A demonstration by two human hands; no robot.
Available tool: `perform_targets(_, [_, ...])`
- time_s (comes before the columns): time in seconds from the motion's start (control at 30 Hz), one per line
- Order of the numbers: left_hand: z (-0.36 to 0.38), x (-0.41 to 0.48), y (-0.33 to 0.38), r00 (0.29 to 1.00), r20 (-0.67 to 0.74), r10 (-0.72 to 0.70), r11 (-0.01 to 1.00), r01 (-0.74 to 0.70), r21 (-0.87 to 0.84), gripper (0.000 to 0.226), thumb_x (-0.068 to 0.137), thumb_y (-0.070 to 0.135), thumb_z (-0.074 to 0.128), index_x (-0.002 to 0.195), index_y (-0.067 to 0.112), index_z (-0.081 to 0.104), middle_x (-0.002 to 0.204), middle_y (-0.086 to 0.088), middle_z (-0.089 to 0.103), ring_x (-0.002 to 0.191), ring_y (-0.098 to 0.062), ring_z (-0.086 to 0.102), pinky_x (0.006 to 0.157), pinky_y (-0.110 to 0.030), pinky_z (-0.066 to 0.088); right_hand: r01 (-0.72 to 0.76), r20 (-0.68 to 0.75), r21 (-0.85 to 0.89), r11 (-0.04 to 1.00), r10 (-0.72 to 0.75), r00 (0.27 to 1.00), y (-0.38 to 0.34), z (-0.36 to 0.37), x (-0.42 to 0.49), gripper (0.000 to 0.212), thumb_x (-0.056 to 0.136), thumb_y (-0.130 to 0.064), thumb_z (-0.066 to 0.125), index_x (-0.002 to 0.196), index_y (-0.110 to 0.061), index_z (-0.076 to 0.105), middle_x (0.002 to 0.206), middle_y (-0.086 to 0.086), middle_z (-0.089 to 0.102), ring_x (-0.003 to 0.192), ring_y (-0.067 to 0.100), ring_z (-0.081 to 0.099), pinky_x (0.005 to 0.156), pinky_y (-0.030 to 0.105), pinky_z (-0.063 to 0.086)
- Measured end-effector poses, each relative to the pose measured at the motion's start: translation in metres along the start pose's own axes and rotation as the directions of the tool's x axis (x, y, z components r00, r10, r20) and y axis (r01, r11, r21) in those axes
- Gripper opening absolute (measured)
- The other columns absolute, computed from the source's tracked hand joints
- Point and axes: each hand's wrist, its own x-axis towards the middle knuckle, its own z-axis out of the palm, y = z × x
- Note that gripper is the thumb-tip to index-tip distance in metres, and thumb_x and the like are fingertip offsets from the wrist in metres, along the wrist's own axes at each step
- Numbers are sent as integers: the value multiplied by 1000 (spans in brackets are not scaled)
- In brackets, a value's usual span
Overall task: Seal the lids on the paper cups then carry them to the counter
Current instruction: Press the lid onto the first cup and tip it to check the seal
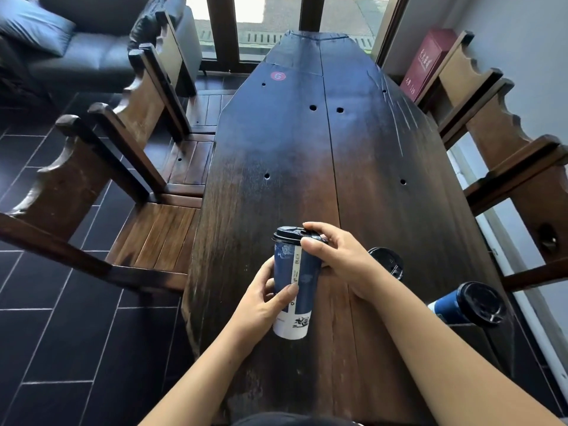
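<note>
Head view, lower centre: paper cup [307, 272] is gripped by left hand [261, 299]; black lid [287, 235] is pinched by right hand [341, 256].

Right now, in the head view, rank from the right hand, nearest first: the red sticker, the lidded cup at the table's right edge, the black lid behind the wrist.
From the right hand:
1. Black lid, just right of the wrist.
2. Lidded cup, right table edge.
3. Red sticker, far end, left of centre.

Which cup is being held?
The leftmost cup: left hand grips its body, right hand holds its black lid. The middle cup and right cup stand unheld.
</note>
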Motion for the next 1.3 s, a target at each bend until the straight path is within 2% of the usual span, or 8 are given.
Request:
perform_targets(0.13, [6,-13,10,999,54,-6,1000,6,-2,84,77,55,77,149,39,38,134,-1,68,124,-22,66,106,-44,51,-18,2,39,999,18,1000,-20,-9,-10,50,87,-50,69,130,-25,60,111,-5,71,104,11,70,76,30,63])
perform_targets(0.3, [9,-24,19,995,103,-13,999,17,-38,96,69,62,85,149,40,37,132,-1,69,123,-25,66,105,-43,51,-26,17,75,997,24,1000,-41,-19,-19,31,94,-41,65,116,-20,68,99,-4,75,87,6,73,67,27,62])
perform_targets(0.47, [11,-25,23,996,87,-3,998,8,-57,95,67,61,87,147,39,40,131,-3,70,121,-26,68,101,-41,55,-40,38,67,997,37,999,-52,-20,-22,34,95,-40,64,119,-15,68,111,8,76,97,17,73,76,36,63])
perform_targets(0.67, [13,-23,22,997,74,-19,996,25,-88,82,65,61,88,136,52,49,128,-1,71,120,-26,68,100,-39,56,-54,49,32,998,53,997,-50,-21,-21,38,95,-44,63,123,-18,64,115,6,74,111,25,70,94,50,60])
perform_targets(0.97, [14,-19,15,995,86,-44,993,53,-109,87,69,53,89,143,42,46,130,-7,70,120,-30,67,103,-45,54,-82,47,57,995,80,996,-43,-23,-19,41,97,-40,62,130,-15,61,120,7,72,115,24,68,92,44,60])
perform_targets(1.03, [13,-17,11,995,92,-49,991,60,-118,79,71,48,88,140,46,49,128,-6,71,119,-29,68,102,-46,55,-103,55,47,994,100,993,-40,-22,-17,46,97,-40,62,135,-14,57,124,7,70,117,23,67,95,47,60])
perform_targets(1.17, [7,-9,2,993,107,-56,997,62,-53,65,78,41,81,134,54,50,130,2,70,119,-22,69,97,-34,57,-122,57,50,991,119,991,-27,-20,-9,56,97,-38,63,145,-13,50,134,8,66,122,22,64,99,46,58])
perform_targets(1.3, [-1,12,-10,996,78,-46,997,40,69,68,77,45,81,138,43,51,128,-1,69,117,-25,68,100,-41,55,-105,49,-15,994,106,993,-10,-19,2,66,95,-37,68,151,-14,43,140,9,61,125,23,62,102,50,56])
